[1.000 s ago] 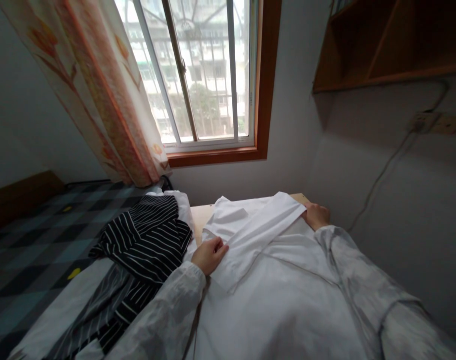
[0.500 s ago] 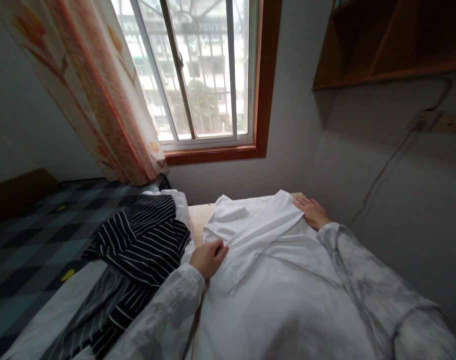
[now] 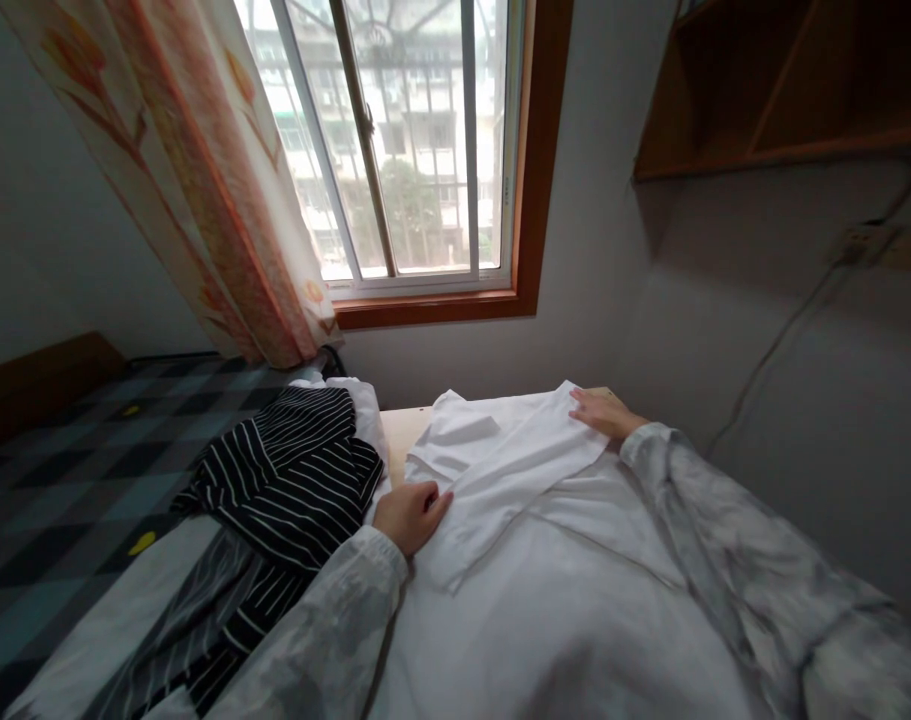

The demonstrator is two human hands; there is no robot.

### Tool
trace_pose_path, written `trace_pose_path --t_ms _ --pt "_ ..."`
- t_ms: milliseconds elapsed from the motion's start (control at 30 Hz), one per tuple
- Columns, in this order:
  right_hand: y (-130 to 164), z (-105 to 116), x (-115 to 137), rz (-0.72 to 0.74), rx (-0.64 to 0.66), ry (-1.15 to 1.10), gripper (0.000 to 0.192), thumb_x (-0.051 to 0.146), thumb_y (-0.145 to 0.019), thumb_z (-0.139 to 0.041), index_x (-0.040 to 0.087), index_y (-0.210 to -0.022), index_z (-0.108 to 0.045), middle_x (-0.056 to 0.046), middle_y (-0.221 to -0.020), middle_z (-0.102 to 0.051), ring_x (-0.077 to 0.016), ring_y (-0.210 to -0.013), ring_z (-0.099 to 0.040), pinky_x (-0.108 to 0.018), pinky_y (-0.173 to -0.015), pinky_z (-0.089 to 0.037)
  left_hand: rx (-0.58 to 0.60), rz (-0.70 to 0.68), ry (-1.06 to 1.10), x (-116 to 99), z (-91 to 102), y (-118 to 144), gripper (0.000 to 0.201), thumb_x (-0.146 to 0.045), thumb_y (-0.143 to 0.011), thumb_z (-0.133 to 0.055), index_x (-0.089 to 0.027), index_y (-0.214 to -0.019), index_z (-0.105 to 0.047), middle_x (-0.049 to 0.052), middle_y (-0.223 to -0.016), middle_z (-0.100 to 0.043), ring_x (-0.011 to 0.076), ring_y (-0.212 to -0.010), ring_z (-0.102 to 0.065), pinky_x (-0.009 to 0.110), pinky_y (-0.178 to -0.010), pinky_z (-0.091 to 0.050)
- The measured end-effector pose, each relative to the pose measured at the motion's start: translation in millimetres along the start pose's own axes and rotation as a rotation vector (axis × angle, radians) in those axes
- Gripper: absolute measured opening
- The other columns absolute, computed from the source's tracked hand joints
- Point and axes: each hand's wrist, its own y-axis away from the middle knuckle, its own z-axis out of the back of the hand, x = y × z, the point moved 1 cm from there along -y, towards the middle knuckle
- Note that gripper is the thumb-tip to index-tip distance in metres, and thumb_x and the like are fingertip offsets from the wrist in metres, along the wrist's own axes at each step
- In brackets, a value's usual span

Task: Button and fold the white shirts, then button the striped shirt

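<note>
On the tabletop (image 3: pixel 399 430), the left hand (image 3: pixel 408 514) pinched the near edge of a folded white shirt (image 3: pixel 515 470) sleeve, fingers curled on the cloth. Across the fold, the right hand (image 3: pixel 601 413) lay flat and open, pressing the sleeve's far end. Black striped garment (image 3: pixel 297 475) lay just beside the left hand.

1. Right hand (image 3: pixel 603 414) went from gripping the folded sleeve (image 3: pixel 511 470) end to lying flat, fingers extended, and slid left onto it.
2. Left hand (image 3: pixel 408 514) shifted slightly left along the sleeve's lower edge.
</note>
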Motion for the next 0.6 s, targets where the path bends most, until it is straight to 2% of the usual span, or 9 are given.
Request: trace_pose_path --t_ms 167,333,467,533,600 --pt "-7.4 -32.4 10.8 -0.073 -0.04 0.055 0.078 0.064 -0.107 -0.046 0.018 -0.17 -0.045 -0.015 -0.18 -0.035 -0.0315 -0.168 -0.03 -0.05 -0.138 -0.02 -0.02 -0.029 -0.082 2.6 -8.2 3.0 0.05 -0.056 -0.108 -0.046 -0.023 -0.075 -0.063 0.007 -0.078 -0.068 0.0236 -0.075 -0.061 0.034 -0.067 -0.023" --pt "-16.1 -37.5 -4.3 -0.183 -0.127 0.124 0.081 0.062 -0.109 -0.037 0.011 -0.172 -0.039 -0.018 -0.179 -0.037 -0.0339 -0.167 -0.033 -0.052 -0.137 -0.02 -0.032 -0.028 -0.094 4.2 -13.3 4.9 0.051 -0.057 -0.109 -0.044 -0.023 -0.076 -0.063 0.008 -0.077 -0.069 0.0246 -0.075 -0.063 0.034 -0.068 -0.024" --pt "-15.3 -33.6 -11.0 -0.241 -0.249 0.107 0.075 0.056 -0.108 -0.04 0.006 -0.163 -0.051 -0.023 -0.171 -0.047 -0.036 -0.161 -0.041 -0.052 -0.135 -0.024 -0.043 0.003 -0.068 3.9 -12.2 8.3 0.051 -0.062 -0.106 -0.05 -0.023 -0.075 -0.061 0.006 -0.075 -0.068 0.0242 -0.074 -0.065 0.034 -0.066 -0.026" --pt "-11.0 -30.2 -10.4 -0.223 -0.301 0.093 0.066 0.052 -0.106 -0.045 0.009 -0.153 -0.063 -0.023 -0.163 -0.058 -0.0356 -0.155 -0.049 -0.049 -0.131 -0.031 -0.062 0.027 -0.023 4.5 -7.4 6.6 0.052 -0.067 -0.104 -0.054 -0.023 -0.077 -0.06 0.005 -0.076 -0.069 0.0234 -0.075 -0.066 0.033 -0.066 -0.03" --pt "-5.6 -25.1 -10.2 -0.239 -0.35 0.061 0.057 0.051 -0.103 -0.051 0.014 -0.14 -0.074 -0.021 -0.15 -0.069 -0.0347 -0.142 -0.06 -0.045 -0.124 -0.041 -0.149 0.056 0.021 6.4 0.5 -2.5 0.05 -0.069 -0.103 -0.055 -0.023 -0.084 -0.062 0.005 -0.087 -0.073 0.0231 -0.08 -0.069 0.032 -0.068 -0.037"
